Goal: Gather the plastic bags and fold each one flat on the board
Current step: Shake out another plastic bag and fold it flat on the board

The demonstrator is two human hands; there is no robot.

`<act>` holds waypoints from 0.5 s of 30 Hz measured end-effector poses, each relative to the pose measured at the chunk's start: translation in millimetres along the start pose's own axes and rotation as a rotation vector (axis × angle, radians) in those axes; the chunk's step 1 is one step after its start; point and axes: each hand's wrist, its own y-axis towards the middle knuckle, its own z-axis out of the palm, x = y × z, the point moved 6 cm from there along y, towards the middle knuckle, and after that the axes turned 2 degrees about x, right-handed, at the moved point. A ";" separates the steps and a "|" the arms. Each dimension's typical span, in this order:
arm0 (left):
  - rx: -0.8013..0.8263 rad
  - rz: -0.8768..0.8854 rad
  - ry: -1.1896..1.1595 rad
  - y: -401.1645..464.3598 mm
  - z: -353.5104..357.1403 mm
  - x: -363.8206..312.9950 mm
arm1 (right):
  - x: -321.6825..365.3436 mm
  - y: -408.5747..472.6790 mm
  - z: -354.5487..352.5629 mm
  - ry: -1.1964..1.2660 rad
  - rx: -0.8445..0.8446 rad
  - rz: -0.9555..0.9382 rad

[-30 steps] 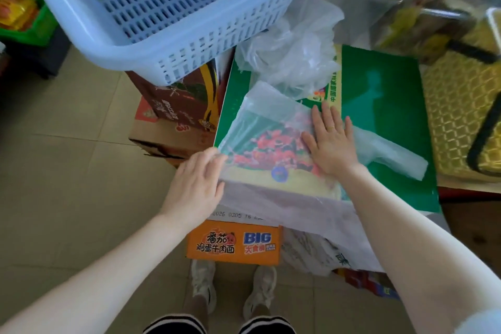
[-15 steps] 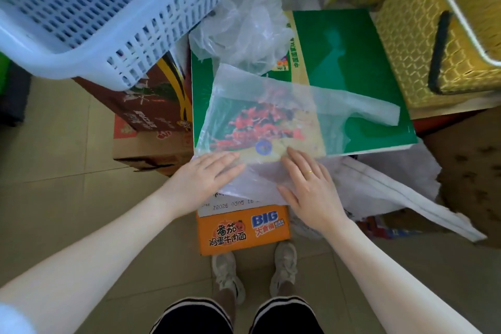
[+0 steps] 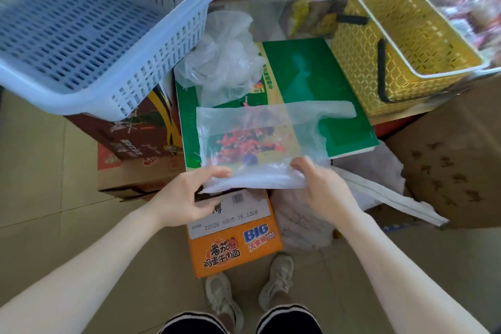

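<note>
A clear plastic bag [image 3: 254,138] lies spread on the green board [image 3: 325,84], its handle strip reaching right. The bag's near edge is lifted and bunched off the board's front edge. My left hand [image 3: 189,195] pinches that edge at its left end, and my right hand [image 3: 320,184] grips it at the right end. A crumpled heap of more clear bags [image 3: 227,59] sits at the board's far left corner.
A blue slotted basket [image 3: 89,24] overhangs cartons at the left. A yellow basket [image 3: 401,46] stands right of the board. An orange noodle carton [image 3: 235,238] and white bags [image 3: 379,190] lie below the board's front. A brown carton [image 3: 455,160] is at right.
Both hands slid from pressing flat on the bag down to its near edge, then curled round it and lifted it off the board's front.
</note>
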 end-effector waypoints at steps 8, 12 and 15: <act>-0.401 -0.307 -0.348 26.4 -9.0 13.5 | -14.6 71.6 -42.1 0.043 0.387 -0.119; -0.537 -0.517 -0.287 40.9 -12.1 33.3 | -14.4 120.7 -48.6 -0.141 0.256 -0.058; -0.534 -0.637 -0.098 54.4 -16.2 45.4 | -10.7 146.1 -34.4 -0.427 0.104 -0.130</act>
